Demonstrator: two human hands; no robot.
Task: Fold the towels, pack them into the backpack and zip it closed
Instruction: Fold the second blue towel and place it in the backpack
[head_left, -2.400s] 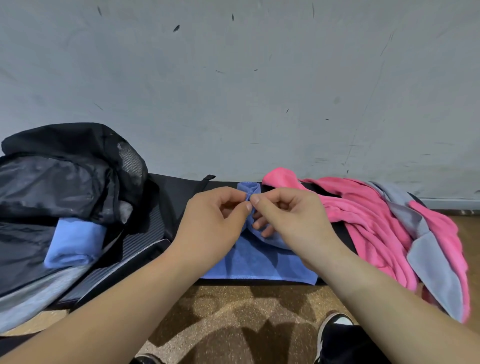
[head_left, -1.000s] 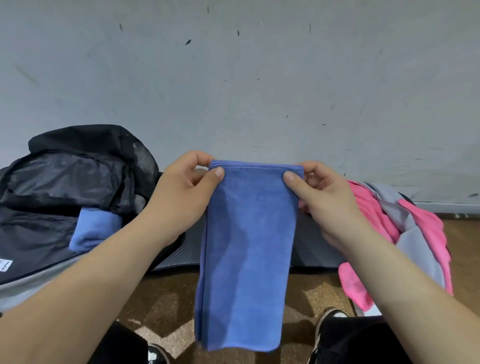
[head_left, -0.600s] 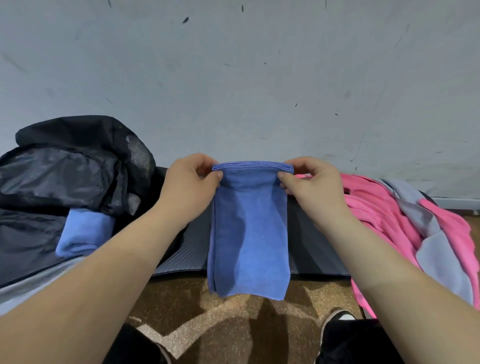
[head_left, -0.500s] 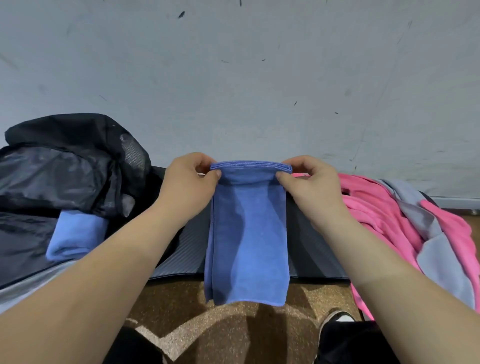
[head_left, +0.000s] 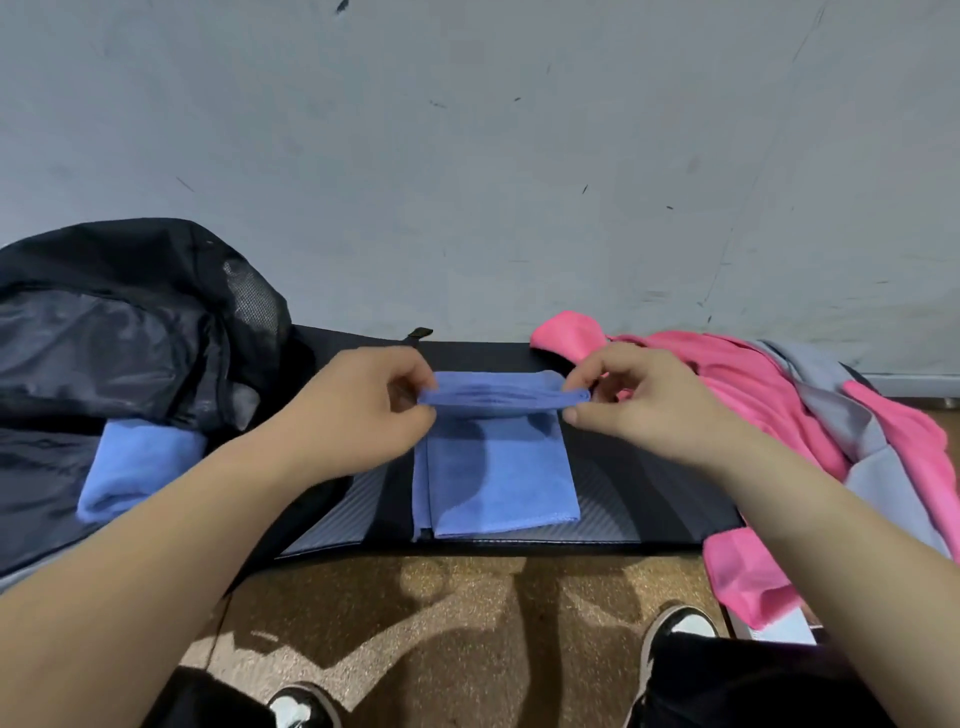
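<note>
A folded blue towel (head_left: 498, 478) lies on a black mat (head_left: 649, 493), its near end close to the mat's front edge. My left hand (head_left: 358, 415) pinches the towel's far left corner and my right hand (head_left: 649, 400) pinches the far right corner, holding that edge just above the mat. An open black backpack (head_left: 119, 322) lies at the left with a light blue folded towel (head_left: 135, 467) inside its mouth. At the right, pink towels (head_left: 753, 395) and a grey towel (head_left: 857, 441) sit in a loose heap.
A grey wall (head_left: 467, 156) rises directly behind the mat. Brown speckled floor (head_left: 441, 613) runs in front of it. My shoes (head_left: 675, 629) and dark trouser legs show at the bottom edge.
The towel hung lengthwise from both hands in the air; now it has been lowered onto the mat, with only its far edge still held up.
</note>
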